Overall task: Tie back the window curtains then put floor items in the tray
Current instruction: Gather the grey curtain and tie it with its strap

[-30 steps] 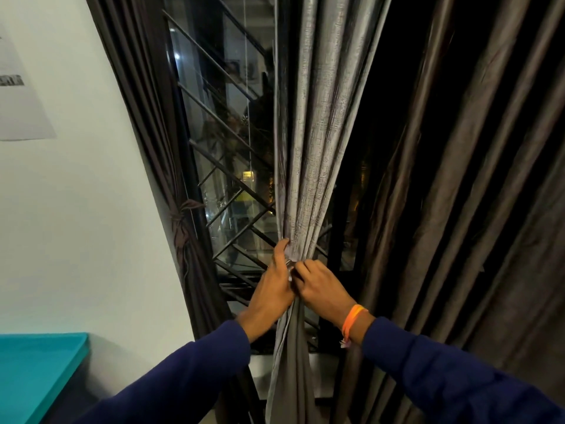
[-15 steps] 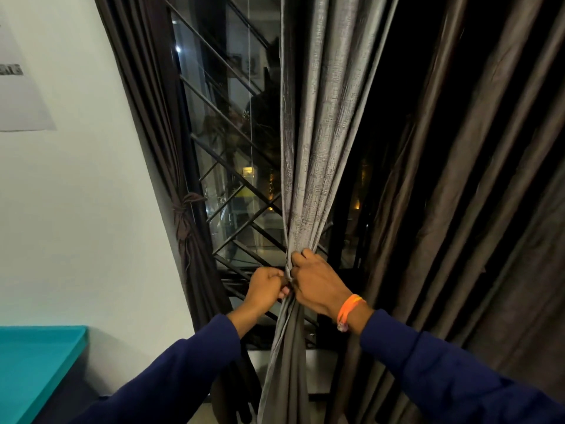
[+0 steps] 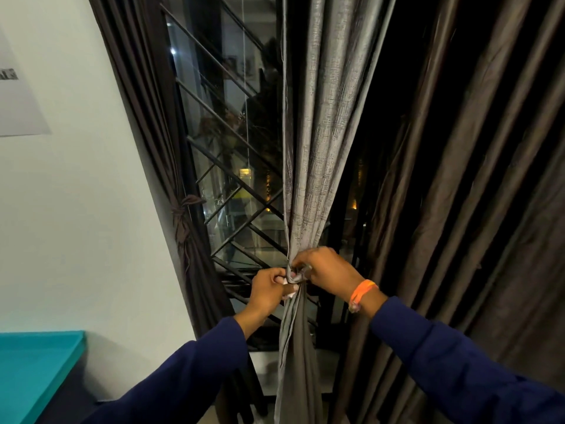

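Note:
A grey textured curtain (image 3: 315,148) hangs in the middle of the window, gathered into a narrow bunch at waist height. A thin tie strip (image 3: 298,275) wraps that bunch. My left hand (image 3: 269,290) grips one end of the tie on the left side. My right hand (image 3: 327,272), with an orange wristband, pinches the other end on the right. Both hands touch the gathered fabric. A dark brown curtain (image 3: 183,228) at the left edge is tied back with a knot. No floor items or tray are in view.
A dark window with a diagonal metal grille (image 3: 232,185) is behind the curtains. Wide dark brown curtain folds (image 3: 474,194) fill the right side. A teal surface (image 3: 33,371) sits at the lower left against a white wall with a paper sheet (image 3: 18,96).
My left hand closed from a raised thumb into a fist and shifted left. Both hands pulled apart slightly with the tie ends, and the grey curtain bunch looks tighter.

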